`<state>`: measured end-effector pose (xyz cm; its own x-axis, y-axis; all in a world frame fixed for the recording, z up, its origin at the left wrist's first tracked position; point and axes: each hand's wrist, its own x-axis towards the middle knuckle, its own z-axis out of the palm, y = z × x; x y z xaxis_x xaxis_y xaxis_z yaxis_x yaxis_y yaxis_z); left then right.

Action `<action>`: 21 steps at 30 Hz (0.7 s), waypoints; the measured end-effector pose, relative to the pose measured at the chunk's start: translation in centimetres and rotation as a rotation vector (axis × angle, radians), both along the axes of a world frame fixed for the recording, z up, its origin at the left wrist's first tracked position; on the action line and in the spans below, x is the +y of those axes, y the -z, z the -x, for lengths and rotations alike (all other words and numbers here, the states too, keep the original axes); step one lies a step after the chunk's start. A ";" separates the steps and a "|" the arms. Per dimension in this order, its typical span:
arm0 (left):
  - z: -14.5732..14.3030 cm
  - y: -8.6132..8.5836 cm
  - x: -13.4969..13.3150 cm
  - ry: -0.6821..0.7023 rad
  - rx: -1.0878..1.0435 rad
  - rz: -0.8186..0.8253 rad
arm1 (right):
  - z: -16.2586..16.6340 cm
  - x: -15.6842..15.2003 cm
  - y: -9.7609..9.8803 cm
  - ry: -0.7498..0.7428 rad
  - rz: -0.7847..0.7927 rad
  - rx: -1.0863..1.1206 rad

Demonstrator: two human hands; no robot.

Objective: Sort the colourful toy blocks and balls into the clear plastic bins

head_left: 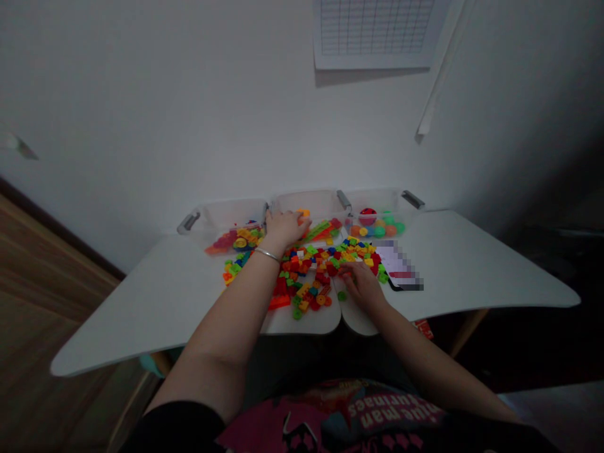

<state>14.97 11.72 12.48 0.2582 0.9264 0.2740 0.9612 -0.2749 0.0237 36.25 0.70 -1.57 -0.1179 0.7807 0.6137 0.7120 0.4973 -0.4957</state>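
Three clear tubs line the table's back edge. My left hand reaches over the middle tub's rim, fingers loosely spread; whether it holds anything, I cannot tell. My right hand rests flat, fingers open, on the bricks heaped near the front edge.

Red, orange, yellow, green and blue bricks lie on a white table, with clear bins, a silver bracelet and a gridded white sheet.
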 end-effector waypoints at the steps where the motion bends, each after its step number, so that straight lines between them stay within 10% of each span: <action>1: 0.0 0.1 0.0 0.006 -0.004 -0.005 | 0.0 0.0 0.0 -0.005 0.000 0.001; 21: 2.4 2.1 -2.9 0.300 -0.246 -0.094 | 0.5 -0.6 -1.1 -0.309 -0.099 -0.278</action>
